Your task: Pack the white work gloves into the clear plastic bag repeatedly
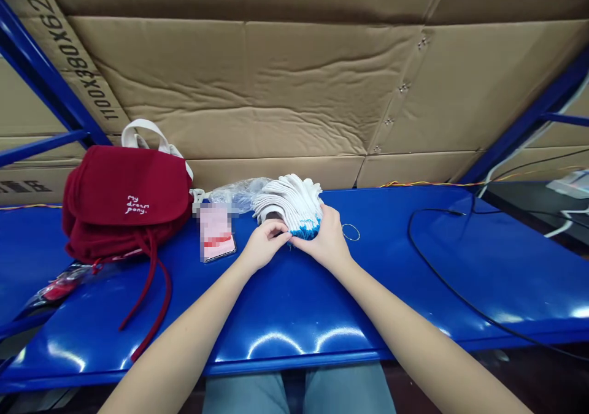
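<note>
White gloves (294, 199), left hand (264, 244) pinching cuffs (307, 227), right hand (332, 241) clasping.

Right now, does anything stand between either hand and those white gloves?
Nothing visible does: the left hand and right hand are both on the white gloves, at the blue cuffs. The clear plastic lies left of the gloves and the thin ring beside the right hand, neither in between.

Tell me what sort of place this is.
Probably a storeroom or workshop: there's a blue shelf used as a bench, cardboard behind it, and a bunch of white gloves.
</note>
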Tool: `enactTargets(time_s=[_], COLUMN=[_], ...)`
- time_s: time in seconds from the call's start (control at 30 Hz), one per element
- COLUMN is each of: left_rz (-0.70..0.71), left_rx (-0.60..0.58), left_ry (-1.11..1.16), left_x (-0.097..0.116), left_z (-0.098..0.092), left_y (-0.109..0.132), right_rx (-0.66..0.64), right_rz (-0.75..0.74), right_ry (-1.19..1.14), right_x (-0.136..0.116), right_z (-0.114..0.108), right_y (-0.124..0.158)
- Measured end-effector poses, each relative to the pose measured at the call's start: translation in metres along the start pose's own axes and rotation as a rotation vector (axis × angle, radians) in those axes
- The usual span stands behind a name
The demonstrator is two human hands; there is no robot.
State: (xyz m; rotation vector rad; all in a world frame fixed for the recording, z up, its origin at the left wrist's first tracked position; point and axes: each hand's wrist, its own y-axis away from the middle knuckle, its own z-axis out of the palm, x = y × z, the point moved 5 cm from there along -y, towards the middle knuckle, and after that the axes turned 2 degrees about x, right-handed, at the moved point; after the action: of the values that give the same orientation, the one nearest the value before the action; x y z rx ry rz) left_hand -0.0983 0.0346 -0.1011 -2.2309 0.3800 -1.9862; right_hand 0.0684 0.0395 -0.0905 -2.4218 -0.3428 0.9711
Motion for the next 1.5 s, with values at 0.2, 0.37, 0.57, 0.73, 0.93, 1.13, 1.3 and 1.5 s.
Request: enactTargets(time_s=[0.2, 0.37, 0.57, 0.73, 0.93, 1.13, 1.3, 1.5], left_rz=[-0.209, -0.229, -0.190, -0.276, -0.037, -0.019, -0.084, -0.142], left_rx=[0.006, 0.020, -0.001, -0.044, 0.246, 0.147, 0.334, 0.252], left_ry=[0.152, 0.166, 0.065, 0.097, -0.108, -0.019, -0.169, -0.222], left_x=[-0.001, 0.002, 0.011, 0.007, 0.002, -0.004, -0.007, 0.005], left_z=[0.004, 0.007, 0.011, 0.008, -0.028, -0.016, -0.036, -0.041], left_y=[0.005, 0.007, 0.010, 0.006, -0.019, -0.023, -0.025, -0.027], right_rx=[-0.035, -0.030, -0.011, 0.041, 0.067, 0.015, -0.048, -0.153], right_rz=[-0.019, -0.017, 0.045, 0.034, 0.005, -0.070, 0.092, 0.554], right_ry=[-0.020, -0.002, 0.069, 0.044, -0.015, 0.009, -0.336, -0.774], right_x=[-0.002, 0.000, -0.009, -0.011, -0.014, -0.028, -0.019, 0.015], right_z=[-0.002, 0.000, 0.002, 0.001, -0.003, 0.001, 0.002, 0.018], right_y=[-0.001, 0.001, 0.002, -0.001, 0.003, 0.014, 0.012, 0.004])
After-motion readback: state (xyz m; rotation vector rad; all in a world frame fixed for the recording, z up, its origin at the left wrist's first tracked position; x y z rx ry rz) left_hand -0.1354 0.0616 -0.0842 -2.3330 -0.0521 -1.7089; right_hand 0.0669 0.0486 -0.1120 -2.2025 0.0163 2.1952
